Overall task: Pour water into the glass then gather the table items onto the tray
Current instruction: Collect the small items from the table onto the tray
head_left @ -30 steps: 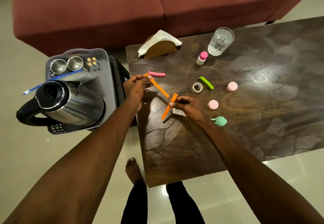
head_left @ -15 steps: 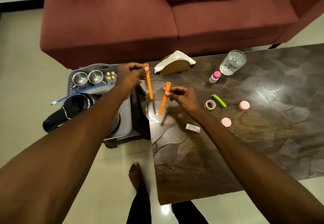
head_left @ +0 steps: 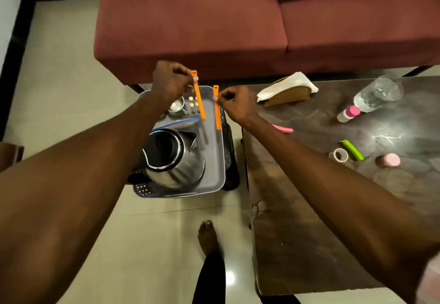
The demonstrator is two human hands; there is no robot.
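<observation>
So both hands are over the grey tray (head_left: 220,156) right now, each pinching an orange strip near its top end: the left hand (head_left: 170,83) has its fingers closed on one orange strip (head_left: 198,96), the right hand (head_left: 235,104) is closed on the other orange strip (head_left: 217,108), and both strips dangle straight down above the bare right side of the tray. The tray sits on a dark stool thing left of the table (head_left: 309,208), with the steel kettle (head_left: 172,158) taking up its near half and a small steel cup (head_left: 176,107) plus some tiny yellow bits at the far end. If I were doing this step, I'd lower both strips until the bottom ends touch the open floor right of the kettle, then let go so they lie flat along the tray wall. Dropping from this height, they could bounce out or land in the kettle's open mouth. The glass (head_left: 378,94) already looks like it has water in it, far right on the table. Still to collect by my count: the pink strip (head_left: 283,129), green clip (head_left: 352,150), tape roll (head_left: 340,155), little pink-capped bottle (head_left: 348,114), a pink round lid (head_left: 390,159) and the napkin holder (head_left: 288,93). As for brands or labels, nothing I can actually read anywhere.
</observation>
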